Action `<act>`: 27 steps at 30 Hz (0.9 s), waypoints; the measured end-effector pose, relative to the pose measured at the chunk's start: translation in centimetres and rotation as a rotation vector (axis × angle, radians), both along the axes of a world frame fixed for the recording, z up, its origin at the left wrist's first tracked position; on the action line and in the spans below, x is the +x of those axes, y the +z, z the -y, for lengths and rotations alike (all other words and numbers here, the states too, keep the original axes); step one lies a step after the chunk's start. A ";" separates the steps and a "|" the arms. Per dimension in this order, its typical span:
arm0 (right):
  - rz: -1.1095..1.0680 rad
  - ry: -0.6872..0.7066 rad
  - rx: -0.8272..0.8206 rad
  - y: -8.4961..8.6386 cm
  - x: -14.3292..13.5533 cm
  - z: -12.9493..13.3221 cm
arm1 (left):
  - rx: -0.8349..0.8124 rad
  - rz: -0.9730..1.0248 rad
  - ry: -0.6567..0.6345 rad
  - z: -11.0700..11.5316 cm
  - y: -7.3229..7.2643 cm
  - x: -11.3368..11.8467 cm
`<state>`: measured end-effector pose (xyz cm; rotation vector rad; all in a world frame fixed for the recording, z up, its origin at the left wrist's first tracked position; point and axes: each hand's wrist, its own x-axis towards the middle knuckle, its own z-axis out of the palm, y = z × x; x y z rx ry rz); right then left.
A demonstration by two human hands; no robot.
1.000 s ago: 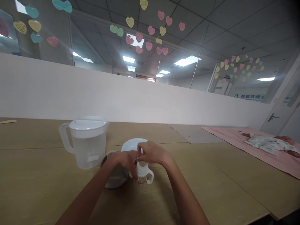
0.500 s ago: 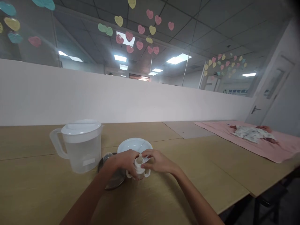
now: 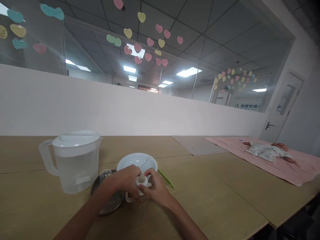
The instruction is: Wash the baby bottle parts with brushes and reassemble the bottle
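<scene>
"In the head view, where's the bottle (image 3: 141,182)?"
"Nearer than the bowl (image 3: 131,160), left hand (image 3: 131,180) wrapped round it, right hand (image 3: 158,190) pinching its collar (image 3: 138,182)."
"What's done?"
"The nipple (image 3: 142,176) stands on top (whether it's tight, I can't tell)."

Dim, greyish light here, and look at those ceiling panels (image 3: 189,72), glaring white in the glass (image 3: 225,50)! Soft-edged shadows lie on the worktop (image 3: 215,200), a pale sheen catches the pitcher lid (image 3: 76,139), fine detail on the bottle (image 3: 141,180) goes soft, wide-angle stretch slants the door (image 3: 281,110), and the upper-right corner sinks into darkness.
</scene>
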<state>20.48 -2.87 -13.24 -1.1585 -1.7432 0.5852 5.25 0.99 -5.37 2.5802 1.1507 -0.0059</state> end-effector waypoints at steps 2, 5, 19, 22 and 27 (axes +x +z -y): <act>-0.004 0.055 -0.021 0.4 0.3 0.3 | 0.007 -0.019 0.007 0.2 0.2 0.1; -0.031 0.134 0.052 0.9 0.7 0.4 | 0.003 -0.010 -0.030 0.6 0.6 0.3; 0.166 -0.220 0.421 -2.3 -0.9 0.0 | 0.057 -0.045 0.004 1.4 1.2 0.7; 0.194 -0.258 0.436 -2.4 -1.0 0.0 | -0.074 0.002 -0.006 1.0 2.5 -1.2; 0.240 -0.252 0.495 -2.4 -0.9 -0.2 | 0.088 0.048 0.306 -2.9 1.7 -6.0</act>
